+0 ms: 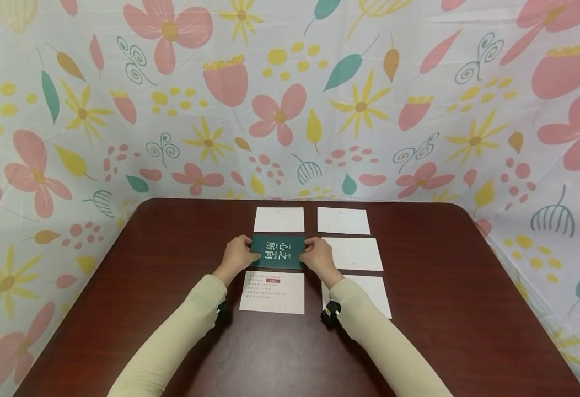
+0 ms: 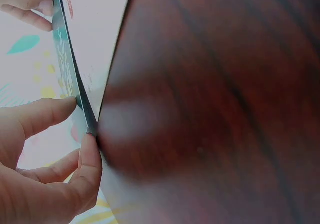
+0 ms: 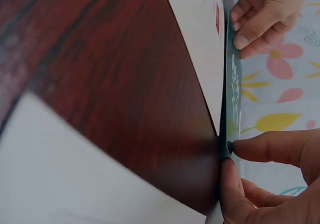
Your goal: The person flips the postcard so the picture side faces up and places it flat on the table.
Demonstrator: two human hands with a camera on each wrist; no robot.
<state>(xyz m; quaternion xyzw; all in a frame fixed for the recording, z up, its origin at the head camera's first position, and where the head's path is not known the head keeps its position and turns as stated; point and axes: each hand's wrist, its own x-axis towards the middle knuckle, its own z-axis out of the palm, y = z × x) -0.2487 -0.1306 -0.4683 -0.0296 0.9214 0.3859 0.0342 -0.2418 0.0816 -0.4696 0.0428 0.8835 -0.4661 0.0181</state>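
Note:
A dark green card (image 1: 279, 242) with white characters is held between the two hands in the left column of cards. My left hand (image 1: 237, 255) pinches its left edge, and the left wrist view shows the thumb (image 2: 50, 113) on the printed face with fingers behind. At the opposite edge, my right hand (image 1: 318, 256) pinches the card the same way, its thumb (image 3: 270, 146) on the green face. Just nearer to me lies a white card with red print (image 1: 272, 300). Seen from both wrists, the green card (image 3: 231, 94) appears as a thin, edge-on strip.
Beyond the green card lies a white card (image 1: 279, 220). To the right is a column of white cards: a far one (image 1: 343, 221), a middle one (image 1: 355, 253) and a near one (image 1: 369, 292), partly behind the right forearm. A flowered cloth (image 1: 280, 116) hangs behind the dark wooden table (image 1: 449, 286).

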